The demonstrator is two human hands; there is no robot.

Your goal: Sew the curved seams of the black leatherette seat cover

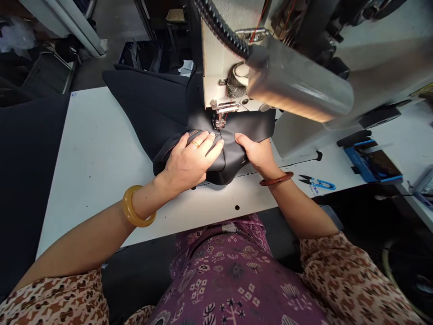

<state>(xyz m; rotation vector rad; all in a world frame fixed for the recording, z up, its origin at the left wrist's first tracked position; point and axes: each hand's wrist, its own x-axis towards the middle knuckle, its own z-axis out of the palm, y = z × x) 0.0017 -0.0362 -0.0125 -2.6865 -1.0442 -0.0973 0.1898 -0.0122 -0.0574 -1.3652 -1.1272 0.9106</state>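
A black leather-like cover (233, 131) with an orange seam lies under the presser foot (219, 118) of a white sewing machine (216, 58). My left hand (191, 158) lies flat on the cover just left of the needle, fingers stretched out and pressing it down. My right hand (255, 151) grips the cover's folded edge right of the needle, fingers curled under the material. More black fabric (149, 99) trails off behind and to the left.
A white table (98, 149) bears the work. Blue-handled thread snips (318, 183) lie to the right of my right wrist. A blue box (372, 162) sits further right. The machine's lamp housing (297, 85) hangs close above the work.
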